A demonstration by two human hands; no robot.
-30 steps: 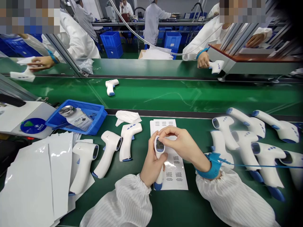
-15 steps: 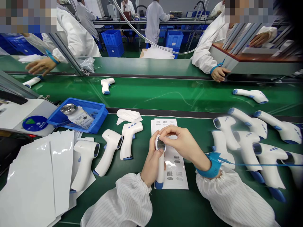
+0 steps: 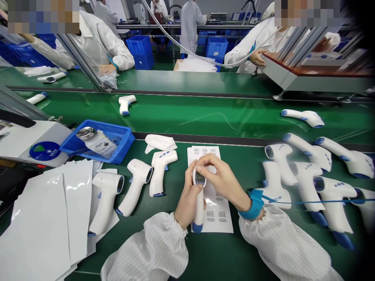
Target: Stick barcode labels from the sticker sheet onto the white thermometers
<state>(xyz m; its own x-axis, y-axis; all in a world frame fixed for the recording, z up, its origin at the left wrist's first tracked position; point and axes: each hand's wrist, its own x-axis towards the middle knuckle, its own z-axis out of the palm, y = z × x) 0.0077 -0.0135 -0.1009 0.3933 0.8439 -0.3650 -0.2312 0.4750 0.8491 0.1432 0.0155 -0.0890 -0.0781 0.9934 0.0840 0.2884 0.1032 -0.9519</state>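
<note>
Upright over a printed label sheet [image 3: 218,214], a white infrared thermometer [image 3: 199,207] with a blue base end shows its dark oval screen. My left hand [image 3: 189,199] is wrapped round its upper body, thumb just below the screen. Fingers of my right hand [image 3: 221,175] are pressed together at the screen's top edge, touching the thermometer; anything small between them is hidden. A blue strap circles my right wrist. To the left stand several more white thermometers [image 3: 136,187], and others [image 3: 306,179] lie grouped at the right.
A blue tray [image 3: 124,146] holds a metal-capped bottle. White sheets [image 3: 38,222] are stacked at the left. A green conveyor [image 3: 205,117] carries thermometers across the front. People in white coats work beyond it. A blue cord runs right from my wrist.
My right wrist has shifted slightly left, its fingers still at the screen. Thermometers on the conveyor have moved left. Across the belt, co-workers' hands have moved back from it.
</note>
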